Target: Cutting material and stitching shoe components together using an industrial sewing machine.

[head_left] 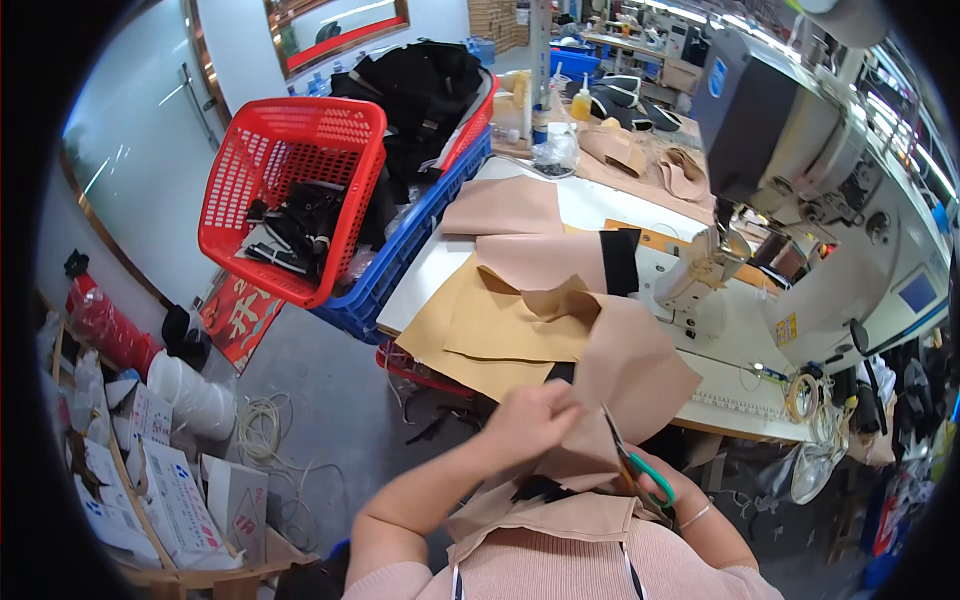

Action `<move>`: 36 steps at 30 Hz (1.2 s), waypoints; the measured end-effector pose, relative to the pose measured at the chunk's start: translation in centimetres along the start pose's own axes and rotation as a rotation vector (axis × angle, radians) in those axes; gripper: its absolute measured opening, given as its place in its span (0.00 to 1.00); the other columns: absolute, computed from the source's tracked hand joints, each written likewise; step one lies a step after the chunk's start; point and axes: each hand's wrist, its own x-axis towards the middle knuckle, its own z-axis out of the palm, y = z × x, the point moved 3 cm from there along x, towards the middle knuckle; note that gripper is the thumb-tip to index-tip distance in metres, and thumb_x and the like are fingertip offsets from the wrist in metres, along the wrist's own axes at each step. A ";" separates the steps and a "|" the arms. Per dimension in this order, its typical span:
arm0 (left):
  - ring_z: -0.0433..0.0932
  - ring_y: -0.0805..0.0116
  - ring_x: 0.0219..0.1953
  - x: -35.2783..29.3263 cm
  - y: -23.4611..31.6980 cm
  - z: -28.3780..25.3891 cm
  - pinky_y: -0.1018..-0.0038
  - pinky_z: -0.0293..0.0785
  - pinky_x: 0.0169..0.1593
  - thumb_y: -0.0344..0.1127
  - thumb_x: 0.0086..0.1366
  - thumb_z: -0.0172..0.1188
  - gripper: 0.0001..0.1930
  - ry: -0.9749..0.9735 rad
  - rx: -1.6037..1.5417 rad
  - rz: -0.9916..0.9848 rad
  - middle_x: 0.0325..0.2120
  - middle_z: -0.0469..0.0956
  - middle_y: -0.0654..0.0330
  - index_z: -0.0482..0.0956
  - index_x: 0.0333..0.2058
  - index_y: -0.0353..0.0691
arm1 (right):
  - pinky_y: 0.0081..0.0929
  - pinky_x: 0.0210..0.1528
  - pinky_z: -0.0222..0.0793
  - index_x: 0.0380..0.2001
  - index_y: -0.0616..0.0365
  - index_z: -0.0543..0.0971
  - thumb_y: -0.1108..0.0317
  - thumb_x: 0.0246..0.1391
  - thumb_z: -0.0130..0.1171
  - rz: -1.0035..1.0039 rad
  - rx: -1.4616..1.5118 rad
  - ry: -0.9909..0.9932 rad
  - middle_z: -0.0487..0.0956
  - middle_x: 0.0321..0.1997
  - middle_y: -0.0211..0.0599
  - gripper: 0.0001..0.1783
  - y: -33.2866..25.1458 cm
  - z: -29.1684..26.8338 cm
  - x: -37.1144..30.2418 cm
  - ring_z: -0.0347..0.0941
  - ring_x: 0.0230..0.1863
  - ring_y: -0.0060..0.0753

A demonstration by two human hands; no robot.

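My left hand (530, 428) is closed on the edge of a pinkish-beige leather piece (630, 365) that hangs bent over the table's front edge. My right hand (672, 488) grips green-handled scissors (652, 477), their blades pointing up along the leather beside my left hand. Whether the blades bite into the leather I cannot tell. Tan leather sheets (500, 335) lie under and behind this piece. Farther back rest another pinkish piece with a black strip (620, 262) at its end, and a flat pinkish sheet (505, 207). More leather is bunched against my lap.
A sewing machine (700, 275) stands at the right on the white table (415, 285). Left of the table, a red basket (300, 115) with black items tilts on a blue crate (425, 230). Cartons (185, 490) and coiled cable (262, 430) lie at lower left.
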 end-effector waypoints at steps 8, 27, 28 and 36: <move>0.76 0.49 0.24 -1.3 1.6 4.9 0.62 0.73 0.28 0.36 0.56 0.58 0.09 0.167 -0.063 0.215 0.21 0.76 0.48 0.76 0.30 0.36 | 0.15 0.41 0.63 0.60 0.62 0.60 0.30 0.23 0.69 0.145 -0.014 0.146 0.71 0.43 0.31 0.65 0.0 -2.2 -4.4 0.66 0.41 0.22; 0.74 0.81 0.28 -0.1 -1.8 -2.6 0.82 0.71 0.33 0.37 0.57 0.63 0.14 -0.032 -0.555 -0.309 0.27 0.79 0.64 0.79 0.37 0.31 | 0.24 0.48 0.63 0.62 0.58 0.58 0.39 0.45 0.61 -0.065 -0.467 -0.236 0.71 0.43 0.34 0.48 -7.6 -0.7 4.0 0.65 0.44 0.26; 0.74 0.81 0.28 0.1 -1.8 -2.9 0.82 0.71 0.32 0.36 0.57 0.63 0.14 -0.028 -0.534 -0.313 0.27 0.79 0.63 0.79 0.37 0.31 | 0.24 0.48 0.63 0.61 0.58 0.59 0.40 0.45 0.61 -0.045 -0.489 -0.235 0.72 0.43 0.34 0.47 -7.7 -0.9 4.2 0.66 0.44 0.25; 0.77 0.77 0.29 1.4 -1.8 -4.2 0.80 0.74 0.33 0.33 0.57 0.63 0.12 -0.038 -0.642 -0.350 0.28 0.79 0.60 0.79 0.36 0.29 | 0.23 0.47 0.64 0.59 0.58 0.64 0.46 0.49 0.61 -0.187 -0.580 -0.186 0.75 0.44 0.33 0.39 -8.9 -0.8 6.0 0.68 0.43 0.23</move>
